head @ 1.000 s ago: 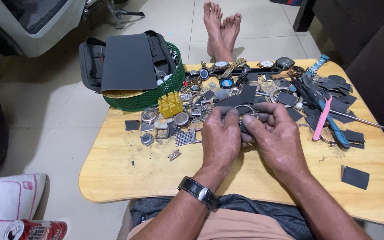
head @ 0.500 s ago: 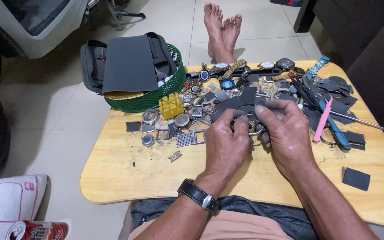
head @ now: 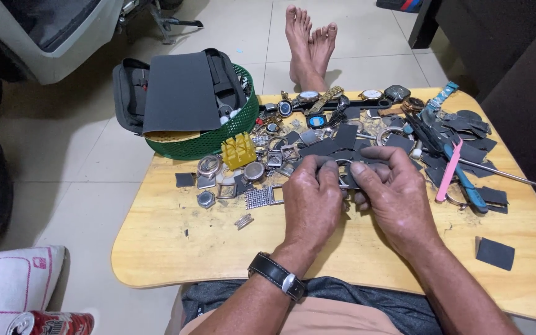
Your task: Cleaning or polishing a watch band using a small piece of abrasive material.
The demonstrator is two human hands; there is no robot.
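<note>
Both my hands meet over the middle of a small wooden table (head: 175,248). My left hand (head: 311,201), with a black wristwatch on its wrist, pinches a round metal watch case (head: 345,180) together with my right hand (head: 392,192). My right fingers press a dark grey piece of abrasive sheet (head: 367,154) onto the case. Most of the case is hidden by my fingers. Just beyond my hands lies a heap of watch cases, rings and grey sheet scraps (head: 280,155).
A green basket (head: 218,139) with a black pouch stands at the table's far left. A yellow block (head: 238,151), watches (head: 308,97), a pink file (head: 449,170), blue-handled pliers (head: 466,183) and a loose grey square (head: 494,253) lie around. A person's bare feet (head: 308,37) rest on the floor beyond.
My hands have shifted slightly while working the case; my right fingers now lie flatter over the grey sheet. Everything else on the table is unmoved.
</note>
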